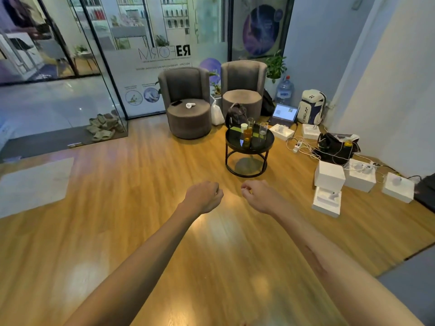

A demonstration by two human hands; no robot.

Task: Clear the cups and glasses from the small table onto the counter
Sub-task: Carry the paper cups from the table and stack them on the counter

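While both arms are stretched forward over bare floor, neither hand has anything in it: the left hand (204, 196) and the right hand (257, 196) are each loosely curled, fingers folded inward into a narrow, empty fist, the two nearly level and just apart from one another.

All the drinkware stands on the small table (256, 147), a round black-topped one ahead of the hands and somewhat to the right, well apart from both. On it: a white paper cup (244, 127), an amber-filled glass (247, 135) in front of it, a tall clear glass (251, 123) just behind, and another clear glass (263, 131) to the right (whether any rims touch cannot be told at this range). Every one stands upright, long axis vertical.

Judgement: the right hand lies nearer the table, and the amber-filled glass is the closest piece on that line, so a side-on grasp from the near edge looks likely. Nothing cleared yet. No counter is in view, so the carry direction cannot be stated. Two grey armchairs (188, 100) stand behind the table; cables and white boxes (329, 175) lie on the floor to its right, a trip risk.
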